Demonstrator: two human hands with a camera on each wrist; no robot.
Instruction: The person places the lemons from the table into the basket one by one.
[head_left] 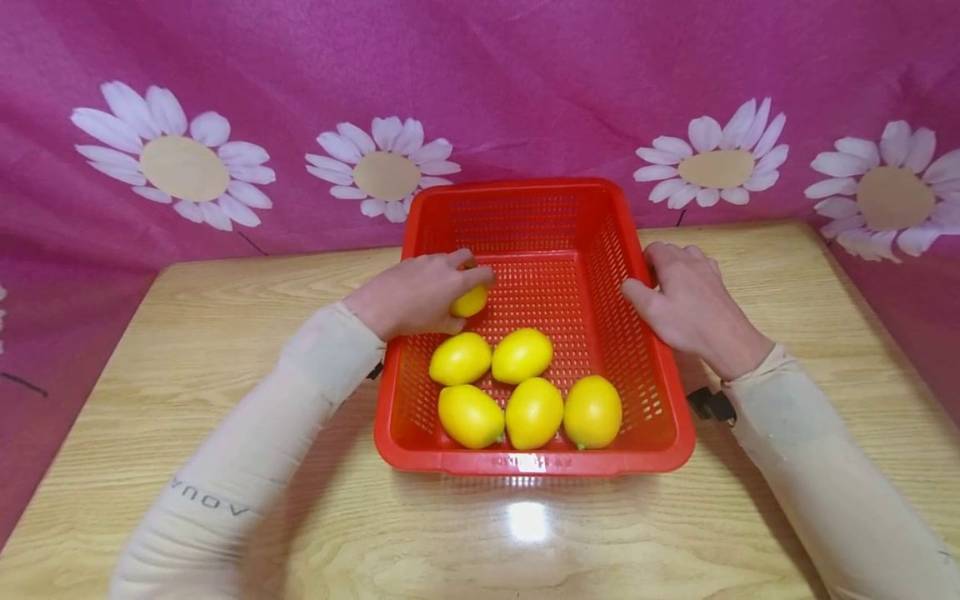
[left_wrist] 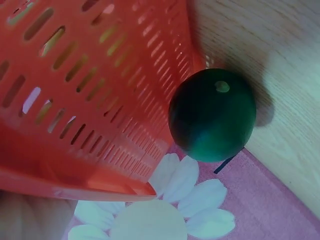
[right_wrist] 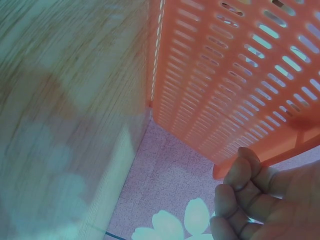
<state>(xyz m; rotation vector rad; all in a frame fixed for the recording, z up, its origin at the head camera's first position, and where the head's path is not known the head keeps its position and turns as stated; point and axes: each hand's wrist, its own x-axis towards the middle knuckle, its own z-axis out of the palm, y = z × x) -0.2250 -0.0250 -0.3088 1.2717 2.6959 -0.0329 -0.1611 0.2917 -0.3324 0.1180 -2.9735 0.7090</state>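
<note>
A red plastic basket (head_left: 534, 463) with slotted walls stands on the table. Inside its left side, my left hand (head_left: 420, 292) holds a yellow lemon (head_left: 470, 302) from above, thumb and fingers around it. Several more lemons, one of them a lemon (head_left: 592, 412) at the near right, lie on the basket floor toward the front. My right hand (head_left: 690, 300) grips the right rim, thumb over the inner side; in the right wrist view its curled fingers (right_wrist: 237, 172) show outside the wall.
A dark green, round fruit-like thing (left_wrist: 212, 115) sits outside the basket's wall in the left wrist view; the head view does not show it. Behind the wooden table (head_left: 187, 350) hangs a pink cloth (head_left: 525, 75) with white flowers, close to the basket's far rim.
</note>
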